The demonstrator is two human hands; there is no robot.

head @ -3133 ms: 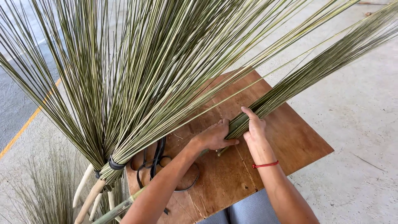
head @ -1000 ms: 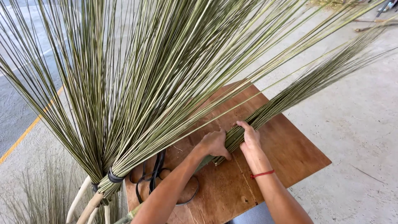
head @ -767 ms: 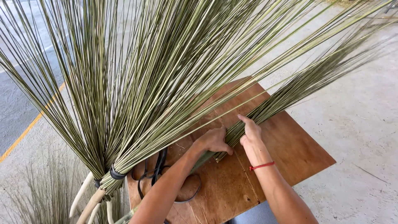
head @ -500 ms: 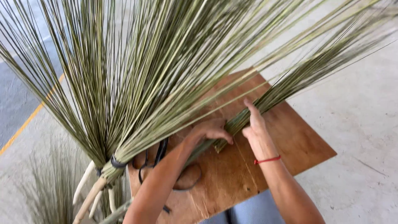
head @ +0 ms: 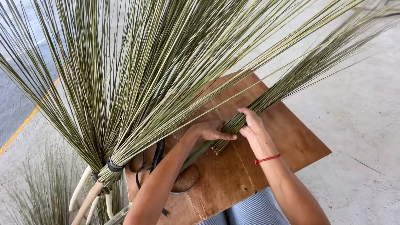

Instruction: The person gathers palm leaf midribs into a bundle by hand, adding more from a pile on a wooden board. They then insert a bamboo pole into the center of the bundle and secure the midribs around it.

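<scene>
Head view, no other angles. I saw the left hand (head: 210, 131) lying flat on the butt end of a bundle of green stalks (head: 266, 100), fingers stretched toward 3 o'clock, pressing rather than clenched. Right hand (head: 252, 125) was curled around the same bundle just beside it, grip closed on the stalks. Bundle lay on the brown wooden bench (head: 291, 141), cut end near centre, tips fanning off toward 2 o'clock. Red cord bracelet (head: 267, 158) sat on the right wrist. At 8 o'clock a bigger tied sheaf (head: 125, 83) stood upright, bound with black bands (head: 112, 166). Black loops (head: 158, 154) lay on the bench under the left forearm.
</scene>
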